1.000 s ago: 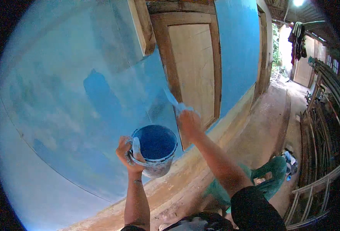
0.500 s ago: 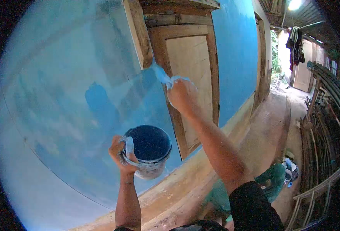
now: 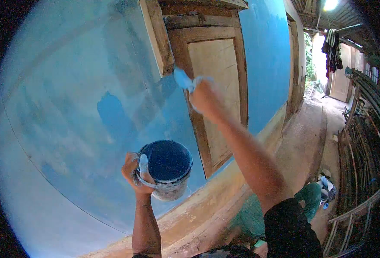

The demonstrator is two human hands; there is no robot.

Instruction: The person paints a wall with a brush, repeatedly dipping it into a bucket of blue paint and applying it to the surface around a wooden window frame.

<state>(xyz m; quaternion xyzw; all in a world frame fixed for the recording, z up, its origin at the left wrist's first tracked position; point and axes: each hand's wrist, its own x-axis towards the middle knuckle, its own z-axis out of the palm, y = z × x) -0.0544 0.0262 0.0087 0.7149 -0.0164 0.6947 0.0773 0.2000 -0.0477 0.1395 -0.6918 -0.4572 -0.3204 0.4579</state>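
Observation:
My left hand (image 3: 137,173) grips a paint bucket (image 3: 173,189) by its rim and handle, with a pale, paint-smeared thumb over the edge. Dark blue shows inside the bucket, which is held out in front of the wall. In my right hand (image 3: 204,99), slightly blurred, is a paintbrush (image 3: 182,79) coated in light blue. Its bristles meet the narrow strip of wall beside the wooden door frame (image 3: 197,142), just below the end of a wooden window frame (image 3: 159,41). My fingers hide the brush handle. Patches of stronger blue mark the paler wall (image 3: 69,112).
A wooden door (image 3: 216,86) stands within the frame, and a bright blue wall (image 3: 265,64) continues beyond it. Bamboo poles and a ladder (image 3: 353,223) line the right side. Assorted items (image 3: 325,191) lie on the floor. Clothes (image 3: 332,49) hang farther back.
My right hand and the brush have moved slightly upward along the door frame. The view has shifted a little. My left hand still holds the bucket in about the same place.

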